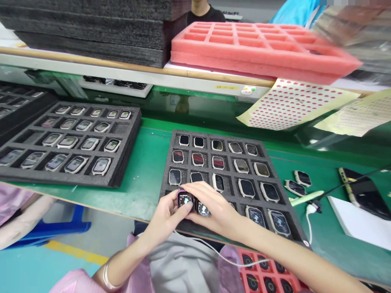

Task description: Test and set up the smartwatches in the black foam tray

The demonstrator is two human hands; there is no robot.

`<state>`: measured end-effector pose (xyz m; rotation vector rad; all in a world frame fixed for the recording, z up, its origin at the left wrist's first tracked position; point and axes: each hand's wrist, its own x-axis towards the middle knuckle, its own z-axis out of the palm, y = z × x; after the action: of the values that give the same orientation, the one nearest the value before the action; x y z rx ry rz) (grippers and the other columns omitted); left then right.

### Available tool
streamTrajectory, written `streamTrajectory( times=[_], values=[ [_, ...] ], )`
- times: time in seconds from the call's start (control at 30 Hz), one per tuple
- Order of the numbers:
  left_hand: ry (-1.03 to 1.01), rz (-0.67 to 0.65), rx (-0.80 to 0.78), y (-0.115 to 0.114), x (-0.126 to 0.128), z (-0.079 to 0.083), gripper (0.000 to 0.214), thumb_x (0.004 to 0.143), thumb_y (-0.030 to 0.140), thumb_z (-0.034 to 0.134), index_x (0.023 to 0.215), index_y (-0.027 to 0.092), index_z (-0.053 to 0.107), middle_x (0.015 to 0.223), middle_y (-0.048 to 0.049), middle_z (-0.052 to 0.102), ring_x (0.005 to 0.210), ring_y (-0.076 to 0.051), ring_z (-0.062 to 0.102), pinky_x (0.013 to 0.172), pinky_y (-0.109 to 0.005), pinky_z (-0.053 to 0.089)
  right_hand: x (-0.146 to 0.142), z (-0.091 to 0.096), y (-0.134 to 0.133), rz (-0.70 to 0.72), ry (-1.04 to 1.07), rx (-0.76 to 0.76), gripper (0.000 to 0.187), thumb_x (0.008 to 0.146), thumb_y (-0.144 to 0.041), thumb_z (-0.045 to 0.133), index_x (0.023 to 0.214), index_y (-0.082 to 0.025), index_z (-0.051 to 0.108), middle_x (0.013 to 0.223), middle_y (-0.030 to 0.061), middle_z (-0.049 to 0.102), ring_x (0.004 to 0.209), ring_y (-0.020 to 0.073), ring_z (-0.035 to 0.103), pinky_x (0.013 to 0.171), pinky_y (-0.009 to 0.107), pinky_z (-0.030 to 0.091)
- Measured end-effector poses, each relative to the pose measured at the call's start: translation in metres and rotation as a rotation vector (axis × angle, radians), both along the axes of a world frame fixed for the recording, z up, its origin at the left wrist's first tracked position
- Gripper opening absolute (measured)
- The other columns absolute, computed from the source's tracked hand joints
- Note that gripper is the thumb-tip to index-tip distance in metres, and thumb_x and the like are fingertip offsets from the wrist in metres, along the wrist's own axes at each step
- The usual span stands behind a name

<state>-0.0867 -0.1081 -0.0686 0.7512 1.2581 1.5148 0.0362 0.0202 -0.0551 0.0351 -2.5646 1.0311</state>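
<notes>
My left hand grips a purple-cased smartwatch with a lit screen at the near left corner of a black foam tray. My right hand lies over the tray's front row, fingers curled around a second lit smartwatch right beside the first. The tray holds several more watch bodies in its compartments, some with dark screens, some lit.
A second black foam tray of watches sits to the left. A pink foam tray and stacked black foam rest on the shelf behind. Sticker sheets, loose watches, a white cable and a phone lie right. A person's arm shows at the left edge.
</notes>
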Motion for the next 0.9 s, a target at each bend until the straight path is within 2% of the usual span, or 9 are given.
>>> streamTrajectory(
  times=[0.23, 0.37, 0.77, 0.9],
  values=[
    [0.090, 0.047, 0.018, 0.011, -0.005, -0.004, 0.023, 0.086, 0.030, 0.059, 0.102, 0.013, 0.059, 0.089, -0.0035, 0.063, 0.083, -0.016, 0.056, 0.075, -0.023, 0.045, -0.008, 0.000, 0.008, -0.012, 0.005, 0.017, 0.044, 0.092, -0.021, 0.059, 0.132, -0.016, 0.042, 0.122, 0.0125, 0.051, 0.116, 0.0254, 0.045, 0.100, 0.043, 0.042],
    [0.088, 0.048, 0.026, 0.015, -0.006, -0.007, 0.023, 0.086, 0.029, 0.058, 0.103, 0.014, 0.059, 0.090, -0.0031, 0.063, 0.086, -0.016, 0.057, 0.076, -0.023, 0.045, -0.010, 0.001, 0.010, -0.024, -0.008, 0.032, 0.042, 0.092, -0.020, 0.058, 0.130, -0.016, 0.044, 0.122, 0.0129, 0.050, 0.117, 0.0254, 0.044, 0.100, 0.042, 0.042],
    [0.070, 0.048, 0.014, 0.007, -0.001, -0.007, 0.025, 0.086, 0.029, 0.058, 0.106, 0.013, 0.057, 0.095, -0.0044, 0.062, 0.089, -0.016, 0.055, 0.079, -0.024, 0.045, -0.009, 0.004, 0.004, -0.015, 0.014, 0.005, 0.040, 0.090, -0.019, 0.059, 0.128, -0.015, 0.045, 0.120, 0.0143, 0.051, 0.115, 0.0263, 0.045, 0.098, 0.044, 0.043],
    [0.076, 0.050, 0.007, 0.006, -0.001, -0.005, 0.023, 0.086, 0.029, 0.057, 0.103, 0.013, 0.057, 0.090, -0.0031, 0.062, 0.086, -0.016, 0.056, 0.076, -0.023, 0.045, -0.009, 0.006, 0.003, -0.017, 0.022, 0.012, 0.039, 0.090, -0.019, 0.058, 0.127, -0.014, 0.046, 0.119, 0.0145, 0.052, 0.114, 0.0261, 0.046, 0.097, 0.043, 0.044]
  ],
)
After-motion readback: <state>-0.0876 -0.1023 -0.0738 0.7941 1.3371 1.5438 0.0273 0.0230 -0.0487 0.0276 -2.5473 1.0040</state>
